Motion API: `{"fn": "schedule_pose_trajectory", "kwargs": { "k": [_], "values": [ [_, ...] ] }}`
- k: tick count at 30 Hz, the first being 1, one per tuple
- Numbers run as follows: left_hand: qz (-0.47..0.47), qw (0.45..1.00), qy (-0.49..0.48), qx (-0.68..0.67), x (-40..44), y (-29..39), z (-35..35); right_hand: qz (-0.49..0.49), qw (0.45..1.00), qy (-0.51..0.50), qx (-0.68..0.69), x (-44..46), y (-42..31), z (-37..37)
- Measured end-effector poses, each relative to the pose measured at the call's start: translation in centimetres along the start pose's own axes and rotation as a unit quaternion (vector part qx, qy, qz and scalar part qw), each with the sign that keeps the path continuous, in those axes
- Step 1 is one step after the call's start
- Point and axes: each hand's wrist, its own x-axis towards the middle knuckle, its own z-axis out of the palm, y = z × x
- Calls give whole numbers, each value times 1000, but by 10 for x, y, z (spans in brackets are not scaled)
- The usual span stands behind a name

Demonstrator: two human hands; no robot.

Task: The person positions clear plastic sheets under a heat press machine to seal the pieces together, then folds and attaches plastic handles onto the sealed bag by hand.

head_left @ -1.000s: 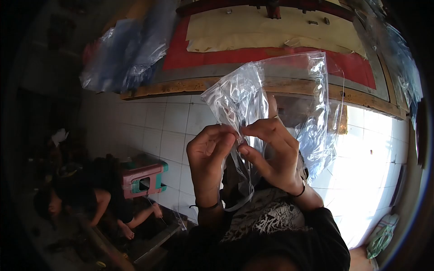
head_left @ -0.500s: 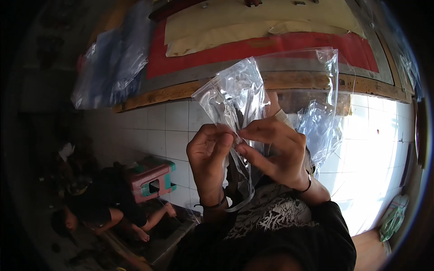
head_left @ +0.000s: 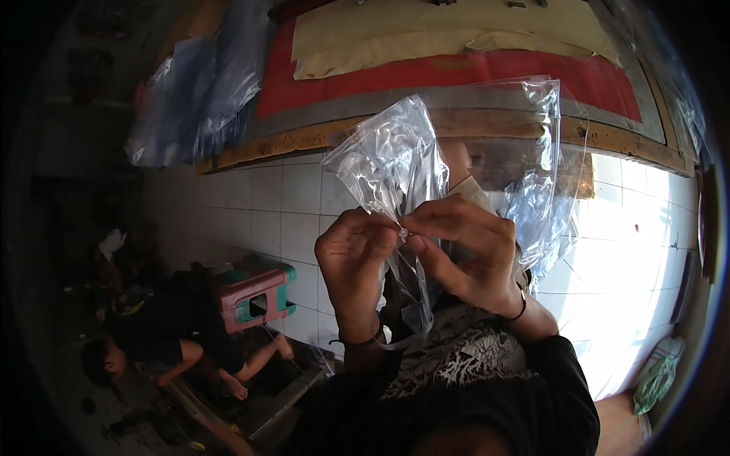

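A clear, shiny plastic sheet point(head_left: 395, 140) is bunched between my hands in front of my chest, its crinkled upper part fanning up toward the table edge. On the left, my left hand point(head_left: 351, 266) pinches the gathered plastic between thumb and fingers. My right hand point(head_left: 475, 247) meets it from the other side, thumb and fingertips closed on the same spot, where a small bright knot-like bit shows. A thin strip of plastic hangs below toward my shirt. More transparent plastic point(head_left: 544, 144) spreads out behind my right hand.
Ahead runs a wooden-edged table point(head_left: 304, 148) covered with red and tan sheets point(head_left: 426, 34). Plastic sheeting point(head_left: 190, 106) hangs at its left end. At lower left a person point(head_left: 163, 327) bends near a pink and green stool point(head_left: 258, 292). A green bag point(head_left: 658, 380) lies at right.
The hands stay pinched on the plastic, with the fingertips shifted slightly and a small bright bit now showing between them. My view has tilted a little, and the hanging strip has swung.
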Motion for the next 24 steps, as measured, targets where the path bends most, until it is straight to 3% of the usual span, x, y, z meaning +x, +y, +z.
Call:
{"fn": "schedule_pose_trajectory", "kwargs": {
  "k": [14, 24],
  "values": [
    [-2, 999, 18, -51, -13, 9, 1, -18, 1000, -3, 8, -4, -12, 9],
    [-7, 999, 27, -15, -19, 11, -2, 2, 1000, -12, 15, -5, -18, 9]
  ]
}}
